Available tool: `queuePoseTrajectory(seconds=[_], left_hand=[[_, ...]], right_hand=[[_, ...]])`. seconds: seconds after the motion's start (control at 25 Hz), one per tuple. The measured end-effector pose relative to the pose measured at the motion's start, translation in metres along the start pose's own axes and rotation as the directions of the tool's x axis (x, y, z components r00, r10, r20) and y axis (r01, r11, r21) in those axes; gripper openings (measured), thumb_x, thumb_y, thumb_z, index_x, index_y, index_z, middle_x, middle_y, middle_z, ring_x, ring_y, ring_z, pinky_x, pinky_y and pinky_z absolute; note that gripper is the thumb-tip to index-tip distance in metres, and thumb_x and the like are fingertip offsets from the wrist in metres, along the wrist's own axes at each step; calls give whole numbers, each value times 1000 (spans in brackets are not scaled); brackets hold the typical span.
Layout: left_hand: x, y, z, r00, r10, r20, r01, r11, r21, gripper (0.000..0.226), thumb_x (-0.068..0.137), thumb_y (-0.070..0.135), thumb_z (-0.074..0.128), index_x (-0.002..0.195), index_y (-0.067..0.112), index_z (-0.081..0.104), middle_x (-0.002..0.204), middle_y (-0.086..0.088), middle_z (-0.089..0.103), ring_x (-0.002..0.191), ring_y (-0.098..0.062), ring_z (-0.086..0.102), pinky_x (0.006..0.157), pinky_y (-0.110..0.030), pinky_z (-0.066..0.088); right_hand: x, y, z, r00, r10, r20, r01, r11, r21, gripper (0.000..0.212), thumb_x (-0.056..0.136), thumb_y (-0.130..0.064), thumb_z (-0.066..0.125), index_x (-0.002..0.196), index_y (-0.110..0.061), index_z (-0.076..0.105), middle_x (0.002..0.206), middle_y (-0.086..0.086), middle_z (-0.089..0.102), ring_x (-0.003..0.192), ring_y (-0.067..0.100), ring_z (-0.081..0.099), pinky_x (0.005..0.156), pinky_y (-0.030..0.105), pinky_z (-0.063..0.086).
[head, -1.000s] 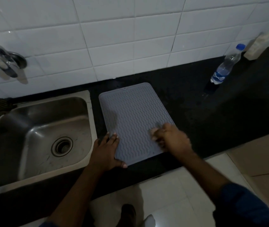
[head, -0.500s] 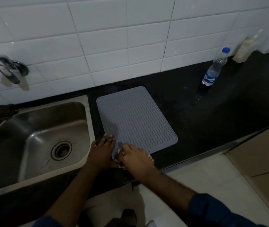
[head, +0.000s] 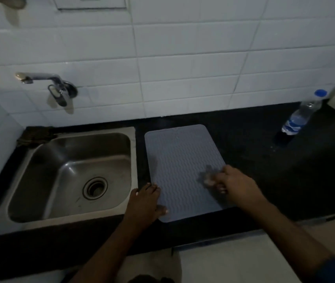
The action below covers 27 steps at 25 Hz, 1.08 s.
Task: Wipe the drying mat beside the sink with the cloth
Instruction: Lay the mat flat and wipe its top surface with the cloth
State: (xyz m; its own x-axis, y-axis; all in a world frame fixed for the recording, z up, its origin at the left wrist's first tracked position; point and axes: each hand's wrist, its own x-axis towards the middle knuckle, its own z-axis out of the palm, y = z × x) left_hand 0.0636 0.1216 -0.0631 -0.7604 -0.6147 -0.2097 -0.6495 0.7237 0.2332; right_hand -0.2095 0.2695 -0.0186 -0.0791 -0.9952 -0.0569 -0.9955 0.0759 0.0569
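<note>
Fingers (head: 213, 181) of right hand (head: 237, 185): curled round a small grey cloth (head: 208, 174), pressed on the drying mat (head: 178, 160) near its right edge. Left hand (head: 145, 203): flat and open, holding nothing, pinning the mat's near-left corner beside the sink (head: 74, 176). Risk (judged): mat could skid on the dark worktop (head: 254, 139) if that pin lifts. Cloth blurred, mostly hidden

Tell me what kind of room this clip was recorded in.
Most likely a home kitchen: a steel sink set in a dark counter, a wall tap on white tiles, and a grey drying mat beside the sink.
</note>
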Motion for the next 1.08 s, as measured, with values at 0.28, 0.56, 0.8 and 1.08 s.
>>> queuePoseTrajectory(seconds=[0.28, 0.56, 0.8, 1.08], left_hand=[[-46, 11, 44, 896, 444, 21, -444, 891, 92, 38, 77, 50, 45, 98, 32, 72, 108, 12, 71, 104, -11, 64, 76, -25, 53], [-61, 37, 67, 966, 252, -63, -248, 967, 64, 41, 78, 51, 49, 112, 35, 66, 103, 16, 72, 95, -8, 63, 60, -19, 46], [-69, 110, 65, 962, -253, -105, 244, 966, -88, 44, 80, 56, 60, 118, 33, 65, 106, 8, 71, 92, -16, 62, 68, -26, 49], [-61, 158, 59, 726, -685, -64, 674, 726, -138, 57, 88, 54, 37, 142, 38, 45, 139, 17, 57, 91, -16, 56, 68, -30, 43]], right_hand=[[117, -81, 8, 701, -703, 119, 700, 710, 72, 26, 91, -28, 58, 116, -28, 62, 122, 0, 61, 113, 22, 56, 85, 39, 52], [136, -99, 28, 477, -861, 175, 865, 496, 83, 22, 85, -30, 62, 107, -25, 66, 107, -1, 67, 99, 20, 65, 74, 30, 52], [134, -104, 28, 155, -982, 111, 975, 170, 141, 30, 81, -29, 68, 111, -27, 65, 106, -1, 65, 93, 18, 60, 67, 27, 49], [155, -117, 30, -44, -993, 112, 999, -46, -13, 30, 85, -30, 70, 114, -30, 64, 108, 1, 61, 96, 19, 57, 68, 34, 51]])
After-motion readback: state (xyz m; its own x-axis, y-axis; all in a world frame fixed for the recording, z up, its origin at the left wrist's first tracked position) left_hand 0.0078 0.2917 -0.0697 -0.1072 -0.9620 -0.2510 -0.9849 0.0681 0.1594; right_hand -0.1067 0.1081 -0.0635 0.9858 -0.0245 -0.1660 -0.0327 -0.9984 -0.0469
